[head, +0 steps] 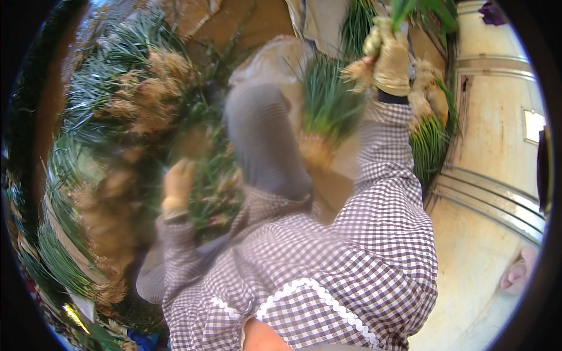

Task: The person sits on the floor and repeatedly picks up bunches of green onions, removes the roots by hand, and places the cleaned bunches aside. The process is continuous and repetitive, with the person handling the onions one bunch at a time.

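My right hand point(390, 57), in a pale glove, is raised at the upper right, closed around the root end of a small green onion bunch point(361, 72); pale roots stick out to its left. Green leaves point(408, 15) rise above the glove. Beside that forearm lies a larger bunch of green onions point(331, 103), its roots towards me. At left centre, my left hand point(178, 186), also gloved, is blurred over loose green onions point(219, 197); its grip is unclear.
Piled green onions with tan roots point(149, 92) fill the left side. More bunches point(428, 145) lie against the pale panelled surface point(496, 123) on the right. My bent knee point(263, 131) stands between the hands. A whitish sack or sheet point(272, 57) lies beyond it.
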`<state>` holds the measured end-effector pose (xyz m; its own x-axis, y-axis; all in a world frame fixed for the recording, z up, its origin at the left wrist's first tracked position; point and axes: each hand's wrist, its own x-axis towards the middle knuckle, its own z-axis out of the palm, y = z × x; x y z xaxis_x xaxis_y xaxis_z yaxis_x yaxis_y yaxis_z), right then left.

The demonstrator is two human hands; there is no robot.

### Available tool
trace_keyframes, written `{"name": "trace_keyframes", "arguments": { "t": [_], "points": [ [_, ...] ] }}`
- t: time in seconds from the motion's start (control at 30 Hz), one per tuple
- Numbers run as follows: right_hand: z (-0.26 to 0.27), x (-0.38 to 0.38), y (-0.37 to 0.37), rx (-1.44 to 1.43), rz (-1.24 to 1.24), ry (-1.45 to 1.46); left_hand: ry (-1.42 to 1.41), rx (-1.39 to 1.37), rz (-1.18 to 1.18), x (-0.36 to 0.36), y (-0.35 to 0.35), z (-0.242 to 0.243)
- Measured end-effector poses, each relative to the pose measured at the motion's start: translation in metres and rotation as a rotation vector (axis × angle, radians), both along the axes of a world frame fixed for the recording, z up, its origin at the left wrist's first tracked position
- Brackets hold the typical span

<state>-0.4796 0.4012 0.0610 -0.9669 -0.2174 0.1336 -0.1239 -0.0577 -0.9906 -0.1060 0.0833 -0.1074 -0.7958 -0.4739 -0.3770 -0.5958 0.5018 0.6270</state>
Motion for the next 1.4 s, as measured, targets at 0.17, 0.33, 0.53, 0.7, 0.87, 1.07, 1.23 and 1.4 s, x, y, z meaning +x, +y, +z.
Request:
{"name": "trace_keyframes", "arguments": {
  "t": [0.17,0.33,0.53,0.7,0.87,1.07,1.23,1.4],
  "points": [
    [-0.136,0.019,0.134,0.257,-0.287,-0.244,-0.029,-0.212,-0.026,0.038,-0.033,-0.04],
    [-0.361,0.085,0.157,0.811,-0.12,-0.434,0.036,-0.345,-0.091,-0.005,-0.039,-0.06],
    [-0.401,0.096,0.134,2.12,0.804,-0.041,0.11,-0.632,-0.245,-0.019,-0.064,-0.086],
    [-0.234,-0.073,-0.013,1.325,0.726,0.567,-0.553,-0.126,0.084,0.008,-0.047,-0.077],
    [-0.109,-0.033,-0.288,0.647,1.291,0.326,-0.522,-0.131,0.203,0.038,0.01,-0.072],
    [-0.145,0.146,-0.484,1.084,0.925,0.531,-0.093,0.133,0.177,0.053,-0.074,-0.084],
    [-0.199,0.165,-0.535,1.256,0.834,0.09,0.512,-0.02,0.934,-0.008,-0.213,-0.05],
    [-0.174,0.171,-0.514,0.69,1.182,-0.172,0.284,0.528,1.062,-0.083,-0.267,-0.043]
  ]
}}
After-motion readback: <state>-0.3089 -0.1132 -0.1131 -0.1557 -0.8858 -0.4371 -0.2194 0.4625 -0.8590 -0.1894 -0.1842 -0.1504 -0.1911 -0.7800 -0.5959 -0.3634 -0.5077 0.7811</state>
